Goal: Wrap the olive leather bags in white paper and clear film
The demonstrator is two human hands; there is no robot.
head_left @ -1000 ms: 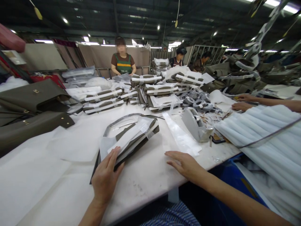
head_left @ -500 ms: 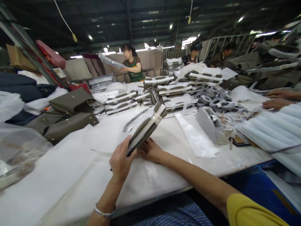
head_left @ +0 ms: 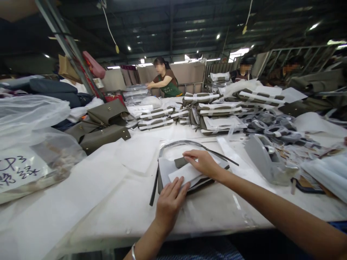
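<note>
While your left hand (head_left: 169, 202) lies flat on the wrapped bag (head_left: 187, 173), your right hand (head_left: 203, 164) presses it too, fingers spread open.

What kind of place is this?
Probably a bag factory or packing workshop. Wrapped bag stacks crowd the long table, olive bags wait nearby, and other workers stand around it.

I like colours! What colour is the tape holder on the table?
Grey. The tape holder shows best in the head view, right of the hands.
</note>
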